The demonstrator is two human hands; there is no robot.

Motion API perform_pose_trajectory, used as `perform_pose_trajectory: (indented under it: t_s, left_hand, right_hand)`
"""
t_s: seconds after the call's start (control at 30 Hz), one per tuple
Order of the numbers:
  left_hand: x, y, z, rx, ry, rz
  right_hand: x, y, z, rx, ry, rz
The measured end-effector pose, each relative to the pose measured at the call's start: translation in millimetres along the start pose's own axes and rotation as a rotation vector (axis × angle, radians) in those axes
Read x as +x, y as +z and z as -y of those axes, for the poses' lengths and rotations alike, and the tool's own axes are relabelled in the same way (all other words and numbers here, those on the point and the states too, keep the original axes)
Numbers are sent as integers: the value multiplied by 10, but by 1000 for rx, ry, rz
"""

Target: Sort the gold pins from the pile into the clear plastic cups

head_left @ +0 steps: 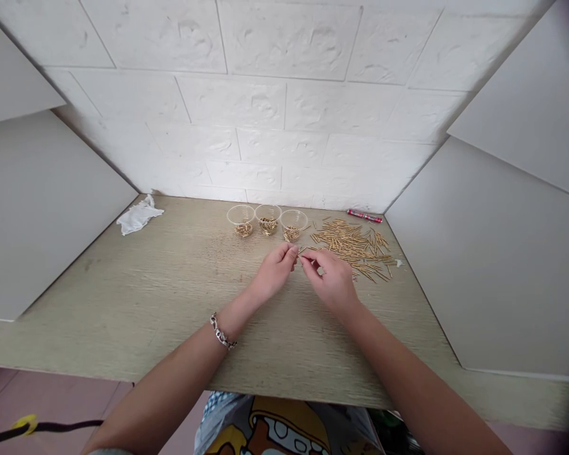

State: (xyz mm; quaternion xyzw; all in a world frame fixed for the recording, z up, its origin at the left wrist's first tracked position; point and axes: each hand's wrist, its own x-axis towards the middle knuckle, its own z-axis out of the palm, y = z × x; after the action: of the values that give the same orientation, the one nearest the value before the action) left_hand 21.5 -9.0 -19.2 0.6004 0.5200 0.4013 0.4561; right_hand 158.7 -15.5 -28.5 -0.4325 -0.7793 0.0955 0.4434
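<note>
My left hand (275, 268) is closed, thumb pressed against the fingers, just in front of the clear cups. Whatever it pinches is too small to make out. Close to its right, my right hand (330, 278) pinches a thin gold-coloured pin (300, 254) between thumb and forefinger; the fingertips of both hands nearly meet there. Beside and behind the right hand spreads a loose pile of gold-coloured pins (351, 243), partly hidden by that hand. Three clear plastic cups, a left one (241, 216), a middle one (268, 213) and a right one (294, 220), hold small gold-coloured pieces.
A red tube-shaped packet (364, 216) lies by the wall at the back right. Crumpled white tissue (140, 215) rests at the back left. Fine gold bits dot the table (171, 297) left of the cups. Grey panels flank both sides; a white brick-pattern wall (260, 107) stands behind.
</note>
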Motion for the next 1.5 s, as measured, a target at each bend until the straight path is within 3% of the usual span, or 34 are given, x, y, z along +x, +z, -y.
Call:
perform_pose_trajectory:
  t_s: [0.27, 0.57, 0.83, 1.0, 1.27, 1.5]
  left_hand:
    - [-7, 36, -6, -177, -41, 33]
    - [-40, 29, -93, -173, -87, -1]
    - [-9, 26, -16, -123, -75, -2]
    - [-7, 34, 13, -132, -53, -48]
    - [-17, 71, 66, -229, -32, -2]
    - [-56, 51, -24, -154, -8, 26]
  right_hand:
    - [-15, 47, -49, -82, 27, 63]
    - [-7, 57, -53, -121, 24, 54]
    - [-14, 51, -29, -57, -18, 79]
    - [19, -34, 4, -1, 127, 57]
    - [66, -27, -14, 291, 341, 66]
    - [55, -5, -60, 359, 353, 25]
